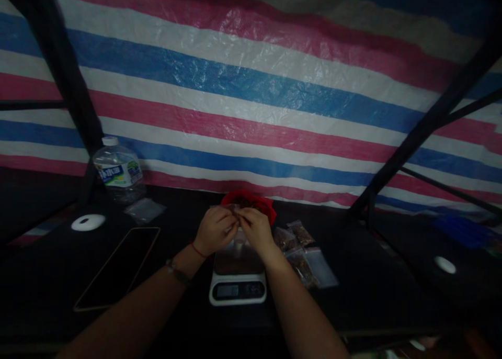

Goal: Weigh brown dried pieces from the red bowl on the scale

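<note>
Head view. Both forearms reach forward over a dark tabletop (353, 301). The left hand (215, 230) and the right hand (255, 228) meet at the fingertips directly above a small white digital kitchen scale (237, 288). Together they pinch the top edge of a small clear plastic pouch (237, 238), which hangs between them over the weighing plate; its contents are too dim to make out. Both hands are closed in a fingertip grip on this pouch, thumbs toward each other. The left wrist carries a thin red string bracelet (198, 250) and, further down the forearm, a dark beaded band (177, 273).

Just behind the hands lies a red crumpled bag (254, 202), partly hidden by the knuckles. To the right of the right hand, just beside the scale, lies a cluster of small clear zip pouches filled with brownish material (300, 246). To the left of the left forearm lies a flat dark smartphone with a pale rim (120, 267), screen up. Beyond it, well to the left of the hands, sits a white round disc (88, 222). Behind that stands a clear plastic water bottle with a white cap and a blue-and-green label (118, 171), with an empty clear pouch (145, 210) at its base. A second white round object (445, 265) lies far to the right of the right hand. A red, white and blue striped tarpaulin (254, 87) hangs behind the table, crossed by dark metal poles (423, 128).
</note>
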The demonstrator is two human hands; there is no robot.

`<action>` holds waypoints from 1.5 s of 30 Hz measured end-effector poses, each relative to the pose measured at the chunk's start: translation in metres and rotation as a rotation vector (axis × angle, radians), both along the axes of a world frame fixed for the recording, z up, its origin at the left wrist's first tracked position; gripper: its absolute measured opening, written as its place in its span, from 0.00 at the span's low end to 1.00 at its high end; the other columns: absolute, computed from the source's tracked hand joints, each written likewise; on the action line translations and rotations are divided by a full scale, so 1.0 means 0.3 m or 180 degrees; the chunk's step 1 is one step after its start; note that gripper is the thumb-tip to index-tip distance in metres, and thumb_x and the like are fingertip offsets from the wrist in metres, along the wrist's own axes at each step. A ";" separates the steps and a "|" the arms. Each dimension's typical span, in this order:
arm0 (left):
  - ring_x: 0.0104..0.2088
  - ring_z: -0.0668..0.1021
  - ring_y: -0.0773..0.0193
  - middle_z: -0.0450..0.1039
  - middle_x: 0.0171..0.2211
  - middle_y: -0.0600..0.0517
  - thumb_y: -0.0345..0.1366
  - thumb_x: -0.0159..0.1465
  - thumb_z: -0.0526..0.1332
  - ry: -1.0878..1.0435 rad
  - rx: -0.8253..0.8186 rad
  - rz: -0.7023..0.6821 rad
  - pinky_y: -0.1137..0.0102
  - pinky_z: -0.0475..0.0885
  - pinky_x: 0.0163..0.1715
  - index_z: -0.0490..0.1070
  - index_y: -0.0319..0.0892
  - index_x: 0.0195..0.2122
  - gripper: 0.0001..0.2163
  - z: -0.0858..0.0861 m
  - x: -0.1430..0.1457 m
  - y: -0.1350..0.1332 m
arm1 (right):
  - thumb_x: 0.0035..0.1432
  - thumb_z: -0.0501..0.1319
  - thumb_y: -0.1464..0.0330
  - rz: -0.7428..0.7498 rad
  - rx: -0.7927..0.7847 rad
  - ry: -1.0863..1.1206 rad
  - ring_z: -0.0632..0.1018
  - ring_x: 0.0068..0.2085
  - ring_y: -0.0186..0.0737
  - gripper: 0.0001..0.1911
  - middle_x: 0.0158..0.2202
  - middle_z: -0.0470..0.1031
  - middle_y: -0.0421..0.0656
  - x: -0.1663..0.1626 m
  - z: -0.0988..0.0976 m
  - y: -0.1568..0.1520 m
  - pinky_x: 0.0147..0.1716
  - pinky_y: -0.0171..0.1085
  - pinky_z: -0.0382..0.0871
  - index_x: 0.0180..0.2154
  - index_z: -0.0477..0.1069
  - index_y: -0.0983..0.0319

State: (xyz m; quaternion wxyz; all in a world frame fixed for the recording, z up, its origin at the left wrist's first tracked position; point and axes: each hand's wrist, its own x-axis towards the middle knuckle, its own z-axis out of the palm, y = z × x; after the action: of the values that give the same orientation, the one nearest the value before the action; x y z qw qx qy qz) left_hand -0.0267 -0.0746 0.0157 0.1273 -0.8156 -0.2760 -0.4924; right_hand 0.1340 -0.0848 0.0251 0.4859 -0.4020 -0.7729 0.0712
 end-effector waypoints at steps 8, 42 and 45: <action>0.56 0.67 0.48 0.66 0.57 0.42 0.47 0.55 0.63 0.0339 -0.0153 -0.0102 0.53 0.60 0.54 0.62 0.44 0.59 0.31 0.016 -0.046 0.027 | 0.52 0.63 0.74 -0.0078 -0.0267 0.0362 0.76 0.37 0.37 0.14 0.35 0.75 0.44 0.013 0.005 0.015 0.41 0.36 0.72 0.42 0.77 0.60; 0.44 0.76 0.55 0.73 0.44 0.46 0.35 0.53 0.61 0.0074 -0.1920 0.0587 0.62 0.70 0.46 0.68 0.43 0.46 0.17 -0.098 -0.113 0.181 | 0.51 0.61 0.75 -0.0204 -0.1915 -0.2307 0.77 0.46 0.43 0.18 0.46 0.77 0.48 0.059 -0.010 0.288 0.45 0.34 0.66 0.46 0.76 0.62; 0.43 0.76 0.55 0.73 0.43 0.46 0.35 0.53 0.61 0.0052 -0.1907 0.0562 0.62 0.70 0.46 0.68 0.42 0.45 0.17 -0.095 -0.113 0.182 | 0.52 0.61 0.74 -0.0132 -0.1902 -0.2346 0.77 0.45 0.42 0.20 0.48 0.76 0.49 0.062 -0.014 0.295 0.45 0.34 0.66 0.49 0.74 0.62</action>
State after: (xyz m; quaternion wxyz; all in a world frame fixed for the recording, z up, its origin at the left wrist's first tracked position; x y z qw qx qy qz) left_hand -0.0605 -0.0199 -0.0129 -0.0742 -0.7936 -0.4775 -0.3698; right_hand 0.1525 0.0036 0.0208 0.0437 -0.5379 -0.8312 0.1334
